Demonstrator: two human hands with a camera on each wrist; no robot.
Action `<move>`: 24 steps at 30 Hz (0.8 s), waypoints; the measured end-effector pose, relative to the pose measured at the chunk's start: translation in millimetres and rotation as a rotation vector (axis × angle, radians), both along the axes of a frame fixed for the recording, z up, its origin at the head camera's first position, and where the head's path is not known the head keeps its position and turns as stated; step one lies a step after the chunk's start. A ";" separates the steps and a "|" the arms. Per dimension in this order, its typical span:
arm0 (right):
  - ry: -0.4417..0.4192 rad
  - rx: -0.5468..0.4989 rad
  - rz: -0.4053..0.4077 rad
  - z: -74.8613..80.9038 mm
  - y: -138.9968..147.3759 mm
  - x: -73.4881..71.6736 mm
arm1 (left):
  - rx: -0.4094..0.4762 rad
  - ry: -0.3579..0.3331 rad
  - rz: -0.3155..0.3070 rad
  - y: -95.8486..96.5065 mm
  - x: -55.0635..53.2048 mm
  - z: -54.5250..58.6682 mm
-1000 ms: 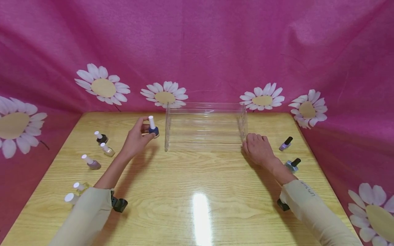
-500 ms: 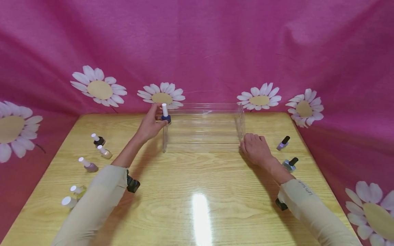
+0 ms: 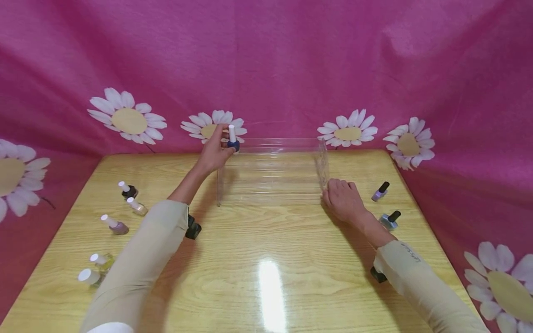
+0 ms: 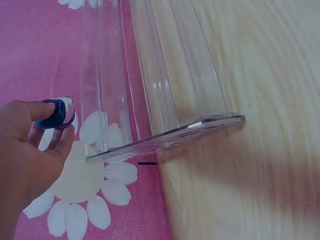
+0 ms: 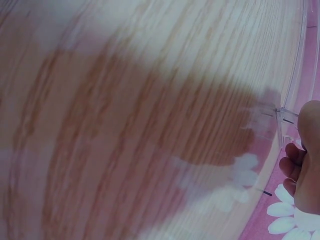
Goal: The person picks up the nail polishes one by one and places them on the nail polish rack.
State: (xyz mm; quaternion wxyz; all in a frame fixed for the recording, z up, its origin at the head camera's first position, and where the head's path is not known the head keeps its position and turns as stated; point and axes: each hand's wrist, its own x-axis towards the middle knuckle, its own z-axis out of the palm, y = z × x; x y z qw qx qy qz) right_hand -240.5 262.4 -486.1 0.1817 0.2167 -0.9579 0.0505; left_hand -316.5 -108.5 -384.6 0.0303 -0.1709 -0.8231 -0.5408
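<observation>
A dark blue nail polish bottle (image 3: 234,145) with a white cap is upright in my left hand (image 3: 214,155), pinched between thumb and fingers. It is above the top left end of a clear tiered rack (image 3: 322,162). In the left wrist view the bottle (image 4: 52,116) is apart from the rack's side panel (image 4: 170,139). My right hand (image 3: 344,199), fingers curled, grips the rack's front right corner; the right wrist view shows the hand (image 5: 310,165) at its edge. The fingertips' exact contact is partly hidden.
Several white-capped nail polish bottles, including a black one (image 3: 131,192) and a mauve one (image 3: 119,227), stand on the left of the wooden table (image 3: 233,259). On the right are black-capped lilac (image 3: 379,194) and light blue (image 3: 388,223) bottles. A pink flowered cloth (image 3: 283,69) hangs behind.
My left hand has carried the blue nail polish bottle right and upward, from beside the rack to above its top left end. The right hand has stayed at the rack's corner.
</observation>
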 end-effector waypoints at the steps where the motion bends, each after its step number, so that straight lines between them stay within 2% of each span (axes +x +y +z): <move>1: 0.004 0.001 0.004 0.0 0.0 -0.1 | -0.005 0.011 0.006 1.2 -2.7 -0.1; 5: 0.010 0.008 0.007 -0.6 -0.3 -0.1 | 0.001 0.048 0.023 5.8 -11.7 -3.1; 12: 0.014 -0.001 0.006 -0.7 -0.8 0.7 | 0.014 0.060 0.065 14.3 -22.2 -7.3; 24: 0.040 0.024 0.008 -2.3 1.8 -0.9 | -0.081 0.048 0.107 16.6 -33.5 -12.4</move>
